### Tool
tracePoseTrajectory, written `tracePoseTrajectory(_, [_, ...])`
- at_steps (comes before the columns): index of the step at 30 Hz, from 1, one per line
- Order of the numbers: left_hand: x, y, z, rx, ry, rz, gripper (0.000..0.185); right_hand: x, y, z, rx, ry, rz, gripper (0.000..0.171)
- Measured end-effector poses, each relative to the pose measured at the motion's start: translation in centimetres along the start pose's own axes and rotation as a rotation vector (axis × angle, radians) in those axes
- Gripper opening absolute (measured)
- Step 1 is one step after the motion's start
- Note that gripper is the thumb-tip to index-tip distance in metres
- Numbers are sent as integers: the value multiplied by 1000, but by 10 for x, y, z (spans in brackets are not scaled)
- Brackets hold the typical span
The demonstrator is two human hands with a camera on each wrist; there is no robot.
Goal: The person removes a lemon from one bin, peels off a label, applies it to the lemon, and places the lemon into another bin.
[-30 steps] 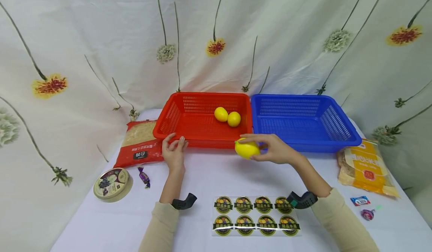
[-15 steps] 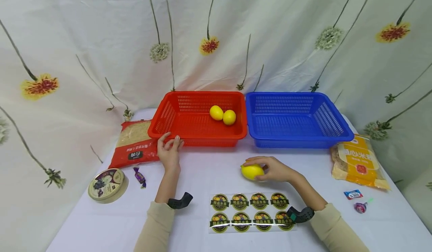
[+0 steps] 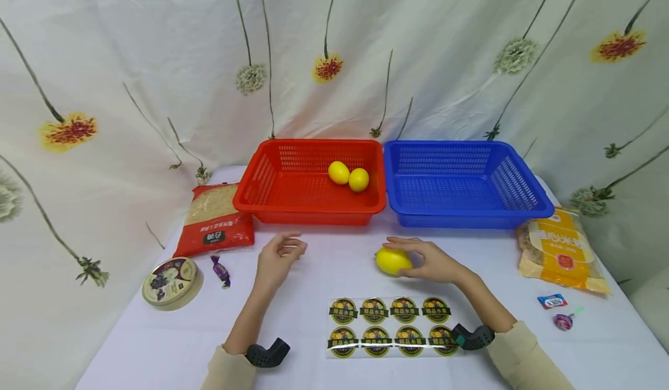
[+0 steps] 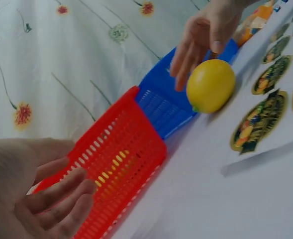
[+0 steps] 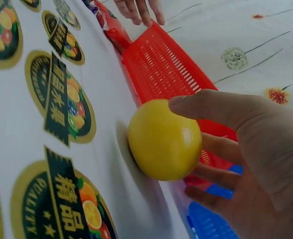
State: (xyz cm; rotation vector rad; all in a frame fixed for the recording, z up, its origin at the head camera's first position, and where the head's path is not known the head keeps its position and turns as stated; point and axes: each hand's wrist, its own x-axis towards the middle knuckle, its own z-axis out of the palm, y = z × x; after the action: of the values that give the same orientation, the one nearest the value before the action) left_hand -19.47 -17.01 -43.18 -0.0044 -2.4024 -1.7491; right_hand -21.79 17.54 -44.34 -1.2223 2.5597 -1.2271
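Resting on the white-covered bench (image 3: pixel 303 320), in front of the right end of the red basket (image 3: pixel 300 191): a single lemon (image 3: pixel 392 262), lying on its side. Arched about it, thumb low and fingers above: the right hand (image 3: pixel 432 263), loosely spread rather than clenched, most likely so near to stop so round a thing from rolling; cannot tell how firm any contact is. Hovering in front of the left half of the red basket, relaxed and holding nothing: the left hand (image 3: pixel 278 257), perhaps free to help steady. Inside the red basket, side by side toward its right end: two more lemons (image 3: pixel 338 173), safely penned by the walls. Just right of the red basket: the blue basket (image 3: pixel 444 194), presumably alongside for easy reach. Well in front of the red basket, flat and face up: the label sheet (image 3: pixel 395 326), probably so laid for easy peeling.
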Motion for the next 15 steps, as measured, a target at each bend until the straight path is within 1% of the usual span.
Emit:
tracePoseTrajectory(2, [-13, -3, 2, 103, -152, 68, 32, -3, -7, 1, -30, 73, -10, 54])
tracePoseTrajectory(4, [-25, -8, 6, 197, -275, 156, 34, -5, -17, 4, -42, 149, -30, 49])
tracePoseTrajectory(5, [-30, -11, 7, 239, -321, 198, 35, -5, -23, 6, -32, 182, -40, 46])
tracePoseTrajectory(7, [-38, -17, 11, 313, -391, 267, 38, -5, -41, 11, -8, 237, -60, 40])
tracePoseTrajectory(9, [-43, -23, 14, 370, -433, 317, 40, -4, -60, 18, 28, 267, -76, 34])
tracePoseTrajectory(11, [-47, -29, 17, 406, -458, 337, 41, -3, -74, 28, 70, 276, -81, 29])
tracePoseTrajectory(13, [-50, -33, 19, 424, -468, 344, 40, -2, -78, 41, 108, 270, -69, 25])
tracePoseTrajectory(15, [-52, -37, 19, 437, -467, 349, 38, 1, -75, 55, 151, 247, -32, 23])
